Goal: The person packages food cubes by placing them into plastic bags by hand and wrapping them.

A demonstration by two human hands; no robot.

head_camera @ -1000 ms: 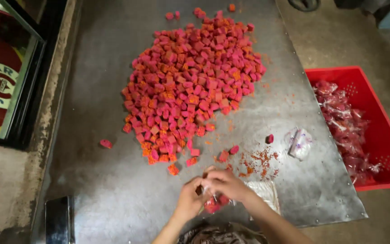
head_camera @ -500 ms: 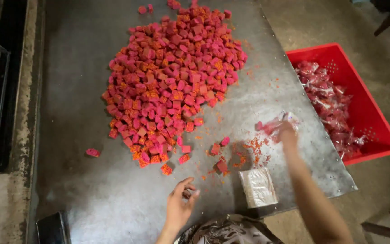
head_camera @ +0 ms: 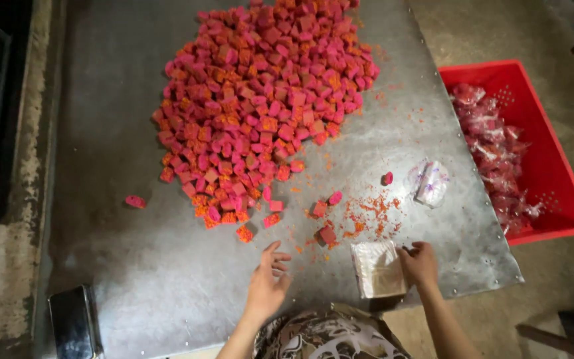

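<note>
A big heap of pink and orange cubes [head_camera: 260, 106] covers the far middle of the metal table [head_camera: 134, 252]. Loose cubes [head_camera: 327, 233] and orange crumbs lie in front of it. My left hand [head_camera: 267, 282] hovers over the table near the front edge, fingers spread, holding nothing. My right hand [head_camera: 420, 262] rests at the right edge of a stack of clear plastic wrappers [head_camera: 377, 268], fingertips touching it. A crumpled clear wrapper [head_camera: 428, 182] lies further right, beside a single pink cube [head_camera: 387, 178].
A red plastic crate [head_camera: 559, 199] holding several wrapped packets [head_camera: 493, 153] stands on the floor right of the table. A dark metal box [head_camera: 74, 322] sits at the table's front left corner. One stray cube [head_camera: 135, 201] lies left of the heap.
My right hand came back from the crumpled wrapper at the right to the wrapper stack. My left hand opened and moved slightly forward. The view shifted closer.
</note>
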